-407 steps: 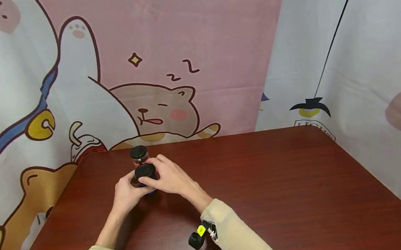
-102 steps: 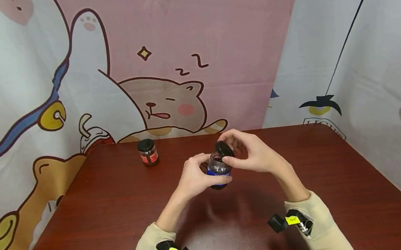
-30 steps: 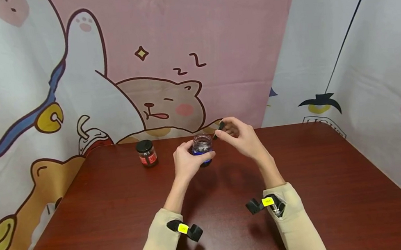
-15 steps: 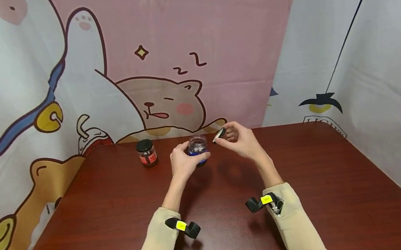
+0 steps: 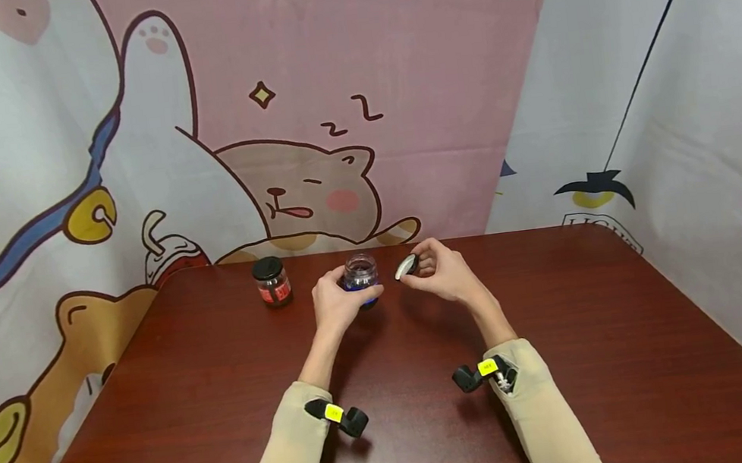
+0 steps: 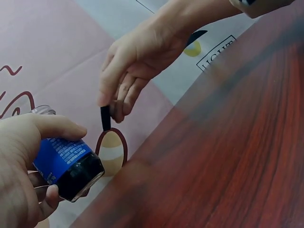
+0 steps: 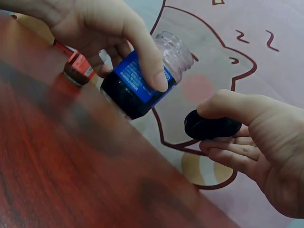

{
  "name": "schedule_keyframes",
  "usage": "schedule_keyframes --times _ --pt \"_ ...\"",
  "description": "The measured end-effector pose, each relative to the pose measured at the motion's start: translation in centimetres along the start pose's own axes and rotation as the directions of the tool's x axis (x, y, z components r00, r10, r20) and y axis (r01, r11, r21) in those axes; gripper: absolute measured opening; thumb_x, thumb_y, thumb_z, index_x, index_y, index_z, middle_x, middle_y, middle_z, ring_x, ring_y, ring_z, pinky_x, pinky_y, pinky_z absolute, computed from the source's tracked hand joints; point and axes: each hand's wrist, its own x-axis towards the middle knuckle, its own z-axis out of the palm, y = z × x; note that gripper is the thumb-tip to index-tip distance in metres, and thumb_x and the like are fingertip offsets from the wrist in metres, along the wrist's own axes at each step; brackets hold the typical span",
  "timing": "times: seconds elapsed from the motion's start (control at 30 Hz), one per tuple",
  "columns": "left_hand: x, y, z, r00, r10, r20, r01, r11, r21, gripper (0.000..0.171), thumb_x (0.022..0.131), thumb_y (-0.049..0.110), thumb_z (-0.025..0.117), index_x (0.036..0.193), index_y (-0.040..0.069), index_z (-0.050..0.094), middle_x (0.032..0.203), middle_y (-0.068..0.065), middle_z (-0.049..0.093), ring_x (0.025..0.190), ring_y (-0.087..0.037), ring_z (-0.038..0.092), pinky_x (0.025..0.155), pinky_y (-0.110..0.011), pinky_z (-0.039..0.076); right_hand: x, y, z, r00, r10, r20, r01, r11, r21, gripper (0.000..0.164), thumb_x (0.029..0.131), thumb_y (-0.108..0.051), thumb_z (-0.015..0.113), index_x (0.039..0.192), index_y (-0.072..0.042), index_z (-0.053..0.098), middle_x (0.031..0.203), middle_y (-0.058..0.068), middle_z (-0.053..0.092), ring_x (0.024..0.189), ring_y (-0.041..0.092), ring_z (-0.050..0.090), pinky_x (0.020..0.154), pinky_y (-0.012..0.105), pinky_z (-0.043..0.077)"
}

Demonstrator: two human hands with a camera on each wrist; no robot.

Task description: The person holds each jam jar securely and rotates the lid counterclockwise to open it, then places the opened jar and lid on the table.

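My left hand (image 5: 335,302) grips a glass jar (image 5: 360,269) with a blue label, its threaded mouth uncovered at the top. In the right wrist view the jar (image 7: 142,78) shows dark contents low down, and the left thumb lies across the label. To the right of the jar, my right hand (image 5: 447,272) pinches a black lid (image 5: 406,266) by its edge, apart from the jar. The lid's pale inner side faces the head camera. In the left wrist view the lid (image 6: 105,118) is seen edge-on below the right fingertips.
A second jar (image 5: 272,282), with a black lid and a red label, stands at the back left of the brown table (image 5: 405,411). Behind the table's far edge hangs a printed cloth (image 5: 425,103) with cartoon animals.
The blue-labelled jar was beside the red-labelled one, then was carried right and its lid came off. Lately the left hand has drifted left with it, while the right hand lowered and turned the lid.
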Motion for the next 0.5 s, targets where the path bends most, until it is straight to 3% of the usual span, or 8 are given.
schedule_keyframes --times 0.5 --pt "0.0 -1.0 0.3 0.997 -0.071 0.001 0.071 0.997 0.011 0.056 0.066 0.022 0.094 0.113 0.003 0.073 0.102 -0.012 0.075 0.103 -0.034 0.064 0.090 -0.046 0.051 -0.1 1.9 1.9 0.990 0.109 0.085 -0.103 0.992 -0.074 0.052 0.080 -0.019 0.085 0.118 -0.002 0.053 0.109 0.015 0.070 0.100 0.025 0.069 0.090 0.041 0.054"
